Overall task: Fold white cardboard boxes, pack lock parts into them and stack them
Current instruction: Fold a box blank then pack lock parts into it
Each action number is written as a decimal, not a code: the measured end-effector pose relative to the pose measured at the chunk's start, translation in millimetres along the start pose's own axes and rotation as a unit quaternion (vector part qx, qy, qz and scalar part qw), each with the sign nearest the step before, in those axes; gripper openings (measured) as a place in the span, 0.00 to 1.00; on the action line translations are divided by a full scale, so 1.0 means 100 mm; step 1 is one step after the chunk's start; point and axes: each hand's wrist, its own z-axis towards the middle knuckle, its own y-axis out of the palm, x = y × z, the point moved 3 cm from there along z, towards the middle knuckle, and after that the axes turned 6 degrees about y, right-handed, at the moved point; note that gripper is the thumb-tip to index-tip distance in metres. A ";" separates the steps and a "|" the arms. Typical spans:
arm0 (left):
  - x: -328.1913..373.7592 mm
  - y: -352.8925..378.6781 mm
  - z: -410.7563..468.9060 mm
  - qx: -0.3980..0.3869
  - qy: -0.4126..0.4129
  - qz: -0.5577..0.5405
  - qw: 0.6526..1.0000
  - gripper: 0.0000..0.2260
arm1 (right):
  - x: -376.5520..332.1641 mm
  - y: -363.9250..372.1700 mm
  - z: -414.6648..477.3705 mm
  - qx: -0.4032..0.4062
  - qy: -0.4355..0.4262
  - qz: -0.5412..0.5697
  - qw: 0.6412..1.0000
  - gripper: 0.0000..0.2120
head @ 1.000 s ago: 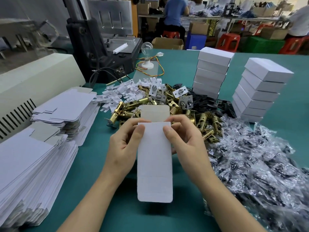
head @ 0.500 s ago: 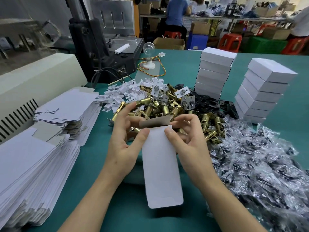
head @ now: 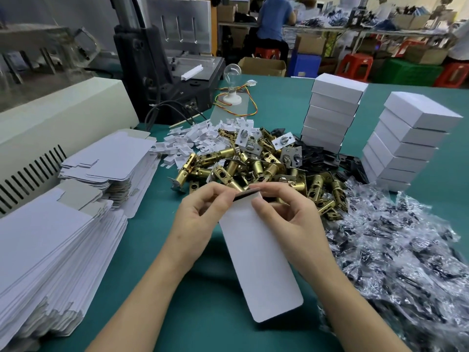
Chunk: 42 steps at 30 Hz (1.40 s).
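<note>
flat box (head: 261,262) held above the table (head: 177,313), mid-frame, far end up, near end hanging free toward the body. left hand (head: 200,219) pinches the top left corner. right hand (head: 286,219) pinches the top right, thumb on the white face, likely to bend the end flap back along its crease. card is thin, matte, round-cornered. brass latches (head: 253,171), shiny and tubular, heaped just beyond, handy for packing. finished boxes (head: 332,115) stacked square at back right. unfolded sheets (head: 50,237) piled left, grey on the reverse.

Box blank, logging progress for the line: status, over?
Left hand, right hand pinch box blank at top end. Flap bent back, body flat. Brass latches piled close behind, not blocking.
</note>
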 end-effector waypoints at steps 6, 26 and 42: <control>-0.01 0.00 0.00 -0.048 -0.068 -0.070 0.994 0.11 | 0.02 -0.01 0.01 0.009 -0.022 -0.048 0.999 0.11; 0.00 -0.01 0.00 -0.025 -0.086 -0.041 0.995 0.08 | 0.05 0.02 0.01 -0.016 -0.008 -0.023 1.000 0.23; 0.05 0.05 -0.04 0.015 -0.013 0.000 1.000 0.10 | -0.02 -0.10 0.01 0.080 -0.022 -0.002 0.997 0.02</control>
